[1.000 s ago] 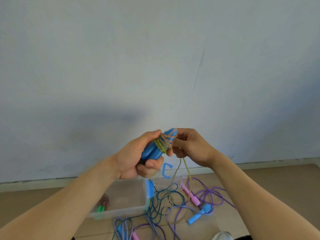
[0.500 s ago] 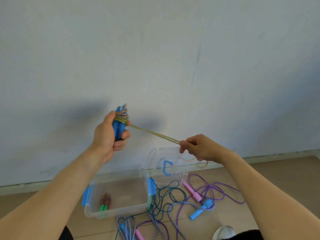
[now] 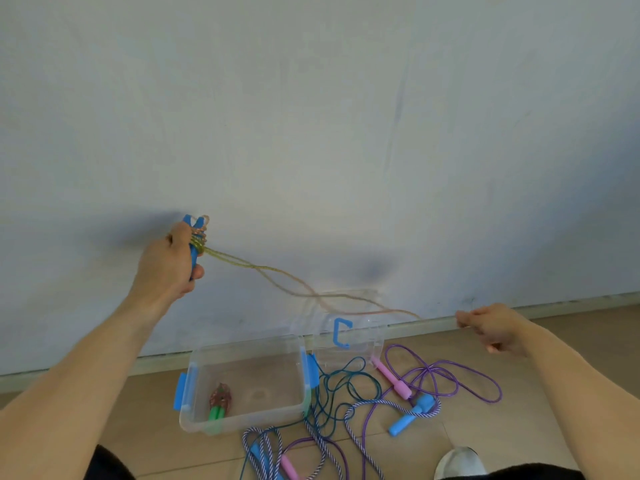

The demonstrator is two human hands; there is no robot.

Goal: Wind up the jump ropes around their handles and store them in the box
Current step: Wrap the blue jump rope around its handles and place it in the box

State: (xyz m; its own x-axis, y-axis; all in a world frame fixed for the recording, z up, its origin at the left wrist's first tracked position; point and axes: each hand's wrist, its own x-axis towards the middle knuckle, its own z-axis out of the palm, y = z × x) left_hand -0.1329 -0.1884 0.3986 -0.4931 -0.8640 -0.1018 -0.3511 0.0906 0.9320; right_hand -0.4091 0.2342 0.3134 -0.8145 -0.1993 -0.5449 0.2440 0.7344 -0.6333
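Observation:
My left hand (image 3: pixel 169 268) grips a pair of blue handles (image 3: pixel 194 244) raised at the left, with a few turns of yellow-orange rope wound round their top. The loose doubled rope (image 3: pixel 311 296) stretches from the handles down to the right, where my right hand (image 3: pixel 491 325) pinches its far end near the baseboard. On the floor below stands a clear plastic box (image 3: pixel 242 420) with blue clasps; a wound rope with green handles (image 3: pixel 219 405) lies inside it.
The box's clear lid (image 3: pixel 346 327) with a blue handle leans against the wall. Right of the box lies a tangle of ropes: teal (image 3: pixel 346 386), purple with pink handles (image 3: pixel 450 379), striped with blue handles (image 3: pixel 408 419). A white shoe (image 3: pixel 457 462) shows at the bottom.
Both hands have moved apart: the left lifted the handles up and left, the right slid out along the rope to its end at the right, so the rope is drawn out long.

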